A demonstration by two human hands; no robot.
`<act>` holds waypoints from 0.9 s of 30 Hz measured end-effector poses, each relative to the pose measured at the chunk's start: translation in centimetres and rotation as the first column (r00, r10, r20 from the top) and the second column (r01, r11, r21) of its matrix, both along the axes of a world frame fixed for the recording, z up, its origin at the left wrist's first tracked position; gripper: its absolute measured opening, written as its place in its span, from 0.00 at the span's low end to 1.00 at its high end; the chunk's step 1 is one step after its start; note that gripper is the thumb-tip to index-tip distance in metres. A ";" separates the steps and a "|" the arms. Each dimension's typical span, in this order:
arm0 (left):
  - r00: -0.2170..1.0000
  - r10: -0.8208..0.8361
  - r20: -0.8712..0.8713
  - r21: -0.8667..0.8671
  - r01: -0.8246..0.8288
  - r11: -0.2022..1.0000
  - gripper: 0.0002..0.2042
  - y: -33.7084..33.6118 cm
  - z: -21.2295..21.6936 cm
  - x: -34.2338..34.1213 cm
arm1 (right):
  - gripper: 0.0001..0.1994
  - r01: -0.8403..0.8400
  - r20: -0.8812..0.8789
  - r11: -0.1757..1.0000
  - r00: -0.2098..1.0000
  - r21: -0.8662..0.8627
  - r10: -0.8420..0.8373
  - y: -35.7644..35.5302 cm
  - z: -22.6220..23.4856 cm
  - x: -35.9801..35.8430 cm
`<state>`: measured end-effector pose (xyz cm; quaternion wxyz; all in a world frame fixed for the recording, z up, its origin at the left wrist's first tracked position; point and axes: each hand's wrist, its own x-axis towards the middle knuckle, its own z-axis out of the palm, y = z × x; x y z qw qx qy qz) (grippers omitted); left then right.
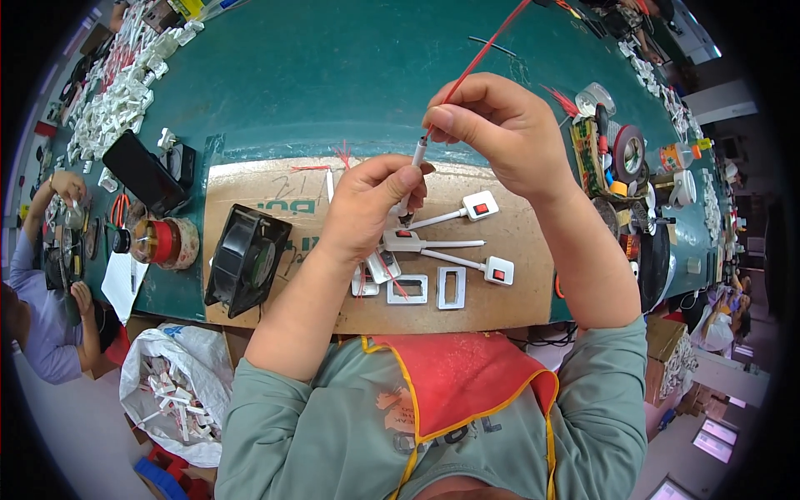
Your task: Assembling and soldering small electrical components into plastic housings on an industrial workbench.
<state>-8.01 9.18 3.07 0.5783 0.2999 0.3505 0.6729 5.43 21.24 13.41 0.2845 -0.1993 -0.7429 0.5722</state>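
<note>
My left hand (371, 196) is closed around a slim white tube (418, 154) with a dark upper end, held upright over the cardboard. Just above it, thumb and forefinger of my right hand (512, 137) pinch a thin red wire (483, 57). The wire's lower end meets the tube's top; how far inside it reaches, I cannot tell. Below my hands lie several white stick-like pieces with square heads and red rocker switches (481, 207). Nearer me are two white rectangular frames (441, 287). Short red wires (398, 282) lie by the left one.
A cardboard sheet (517, 300) covers the green table (317, 75) before me. On the left stand a black fan (246, 258), a phone (143, 171) and a jar (185, 242). Tape rolls (629, 152) and tools lie right. A white sack (150, 342) holds parts; another person's hand (67, 185) works far left.
</note>
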 end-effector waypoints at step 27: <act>0.999 -0.023 0.032 -0.041 0.024 0.999 0.14 -0.1 0.2 0.1 | 0.10 0.019 -0.025 0.998 0.999 -0.066 -0.021 0.1 -0.1 0.2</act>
